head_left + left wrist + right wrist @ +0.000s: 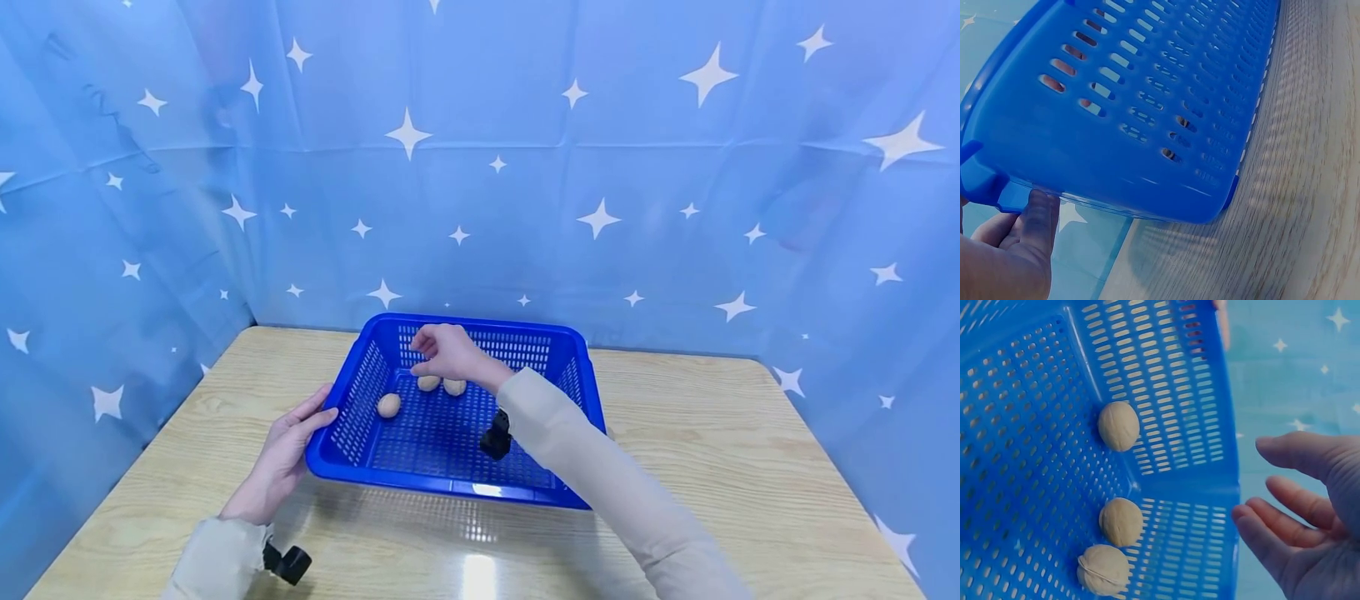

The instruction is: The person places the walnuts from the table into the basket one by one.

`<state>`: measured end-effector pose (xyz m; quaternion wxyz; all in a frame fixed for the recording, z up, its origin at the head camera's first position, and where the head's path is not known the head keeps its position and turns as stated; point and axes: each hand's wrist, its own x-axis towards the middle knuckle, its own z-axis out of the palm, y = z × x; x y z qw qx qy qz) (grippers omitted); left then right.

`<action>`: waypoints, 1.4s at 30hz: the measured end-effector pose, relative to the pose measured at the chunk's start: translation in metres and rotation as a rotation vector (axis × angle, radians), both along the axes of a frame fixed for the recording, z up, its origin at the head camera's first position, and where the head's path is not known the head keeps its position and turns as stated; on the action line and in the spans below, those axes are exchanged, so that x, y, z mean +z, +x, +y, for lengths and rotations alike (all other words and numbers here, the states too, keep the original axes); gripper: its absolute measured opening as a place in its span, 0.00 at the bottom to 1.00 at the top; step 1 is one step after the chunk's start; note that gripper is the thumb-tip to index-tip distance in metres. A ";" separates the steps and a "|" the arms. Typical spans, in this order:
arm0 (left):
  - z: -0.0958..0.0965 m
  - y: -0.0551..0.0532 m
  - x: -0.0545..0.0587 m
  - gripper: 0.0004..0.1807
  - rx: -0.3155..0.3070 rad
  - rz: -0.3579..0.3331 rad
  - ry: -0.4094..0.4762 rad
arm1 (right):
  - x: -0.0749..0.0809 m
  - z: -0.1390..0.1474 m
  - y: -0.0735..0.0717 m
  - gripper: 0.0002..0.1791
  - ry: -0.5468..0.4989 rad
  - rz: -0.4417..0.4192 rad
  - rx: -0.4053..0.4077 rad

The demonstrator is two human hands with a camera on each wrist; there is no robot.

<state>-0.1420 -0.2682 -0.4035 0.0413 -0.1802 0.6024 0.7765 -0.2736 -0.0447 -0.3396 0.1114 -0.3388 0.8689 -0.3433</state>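
Observation:
A blue plastic basket point(450, 486) with slotted walls stands on the table. Three walnuts lie on its floor: one walnut point(388, 406) near the left wall, the others, a walnut point(428, 383) and a walnut point(454, 387), close together towards the back. My left hand point(281, 454) grips the basket's left rim, thumb on top, fingers partly hidden beneath it. Over the back-left part of the basket hovers my right hand point(448, 352), its fingers loosely bent and apart from the thumb. In the right wrist view nothing sits between those fingers.
The wooden table point(712, 433) extends on both sides of the basket. Behind it hangs a blue curtain point(480, 192) with white stars. Each wrist carries a black camera mount, such as the left camera point(288, 564).

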 end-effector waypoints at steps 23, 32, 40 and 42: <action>-0.006 0.004 0.000 0.37 -0.015 0.004 0.034 | 0.020 0.062 0.031 0.16 -0.075 -0.005 0.017; -0.005 0.005 -0.001 0.38 -0.019 0.002 0.049 | 0.020 0.101 0.041 0.15 -0.171 -0.003 0.009; -0.003 0.004 -0.002 0.35 -0.026 0.012 0.068 | 0.014 0.145 0.053 0.15 -0.256 0.031 -0.039; -0.003 0.004 -0.002 0.34 -0.026 0.010 0.075 | 0.012 0.156 0.056 0.15 -0.298 0.021 -0.065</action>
